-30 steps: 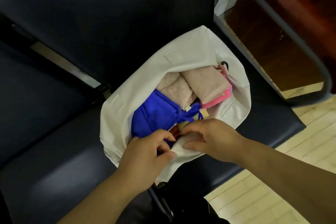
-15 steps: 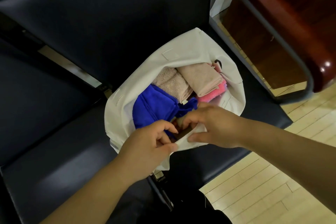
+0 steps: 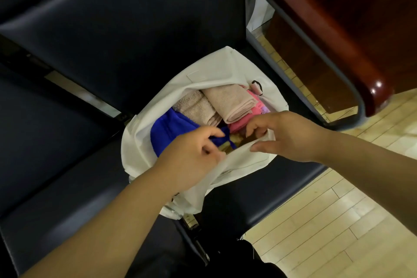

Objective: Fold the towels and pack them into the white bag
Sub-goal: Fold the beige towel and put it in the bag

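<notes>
Dark seat (image 3: 67,165): white bag (image 3: 216,70) w/ towels (image 3: 230,101); L hand (image 3: 187,160), R hand (image 3: 291,138) pinch rim.

Dark padded seat (image 3: 270,187), one of a joined row, with a dark backrest (image 3: 135,29) rising behind it. A neighbouring seat (image 3: 56,187) adjoined on the left, with a narrow gap between the two. A grey metal armrest (image 3: 316,36) with a reddish wooden top bounded the right side. Directly on the seat: one white bag (image 3: 214,70), mouth open upward, set toward the back. A pale wood-plank floor (image 3: 338,221) lay beneath.
</notes>
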`<state>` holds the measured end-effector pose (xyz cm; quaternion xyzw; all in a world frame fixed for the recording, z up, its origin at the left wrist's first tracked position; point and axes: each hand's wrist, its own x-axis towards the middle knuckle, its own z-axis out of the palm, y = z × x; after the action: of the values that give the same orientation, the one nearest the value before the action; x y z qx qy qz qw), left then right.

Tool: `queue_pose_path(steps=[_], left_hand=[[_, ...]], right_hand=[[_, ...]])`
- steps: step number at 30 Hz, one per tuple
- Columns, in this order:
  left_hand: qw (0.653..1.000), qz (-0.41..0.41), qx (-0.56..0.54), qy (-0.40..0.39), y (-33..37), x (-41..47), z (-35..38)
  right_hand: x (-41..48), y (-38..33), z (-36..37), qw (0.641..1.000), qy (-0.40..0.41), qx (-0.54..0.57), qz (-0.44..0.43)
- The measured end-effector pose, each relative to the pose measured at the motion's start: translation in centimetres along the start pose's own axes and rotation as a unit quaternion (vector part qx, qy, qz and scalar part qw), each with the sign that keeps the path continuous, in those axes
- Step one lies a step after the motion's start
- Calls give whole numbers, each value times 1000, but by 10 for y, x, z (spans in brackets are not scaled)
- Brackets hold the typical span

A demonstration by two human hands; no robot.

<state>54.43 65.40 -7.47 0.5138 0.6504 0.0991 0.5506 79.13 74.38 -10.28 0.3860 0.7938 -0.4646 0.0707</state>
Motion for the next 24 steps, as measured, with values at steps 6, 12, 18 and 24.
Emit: queue_pose_path(steps=[6,12,18,24], left_hand=[[996,9,30,-79,12,32,23],[997,14,-14,-79,16,9,9],[999,28,-5,-31,23,10,5],[998,19,-61,-28,22,13,14]], right_hand=[[2,7,-4,1000,-7,-15,4],[-8,5,-26,1000,7,-18,-14],[-5,15,-54,997,0,-72,11],[-5,22,-66,994,-75,55,56]])
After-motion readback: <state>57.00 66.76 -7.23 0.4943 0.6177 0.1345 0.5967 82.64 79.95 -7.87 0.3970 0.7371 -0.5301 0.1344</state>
